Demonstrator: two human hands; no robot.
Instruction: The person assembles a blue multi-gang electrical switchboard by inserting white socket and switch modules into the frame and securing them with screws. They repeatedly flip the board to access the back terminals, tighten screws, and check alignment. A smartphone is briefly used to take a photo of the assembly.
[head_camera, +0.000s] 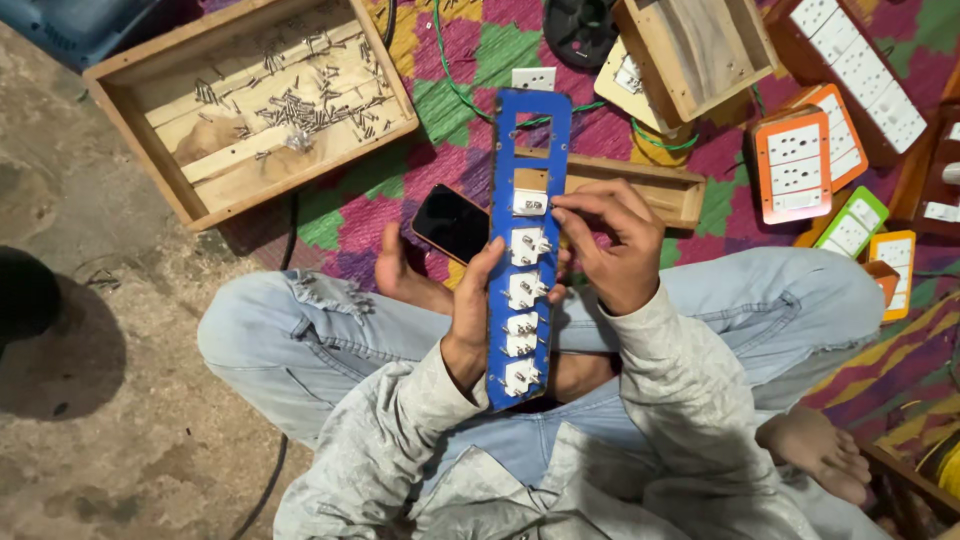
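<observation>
Left hand grip closed on blue socket panel, right hand pinching it

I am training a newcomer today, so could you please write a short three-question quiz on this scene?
1. True or false: the left hand grips the long blue panel by its edge.
2. Where do the right hand fingertips rest? A) on the dark phone B) at the topmost white socket module C) in the wooden tray of screws
3. How many white socket modules sit in the panel?

Key: 1 true; 2 B; 3 five.
</observation>
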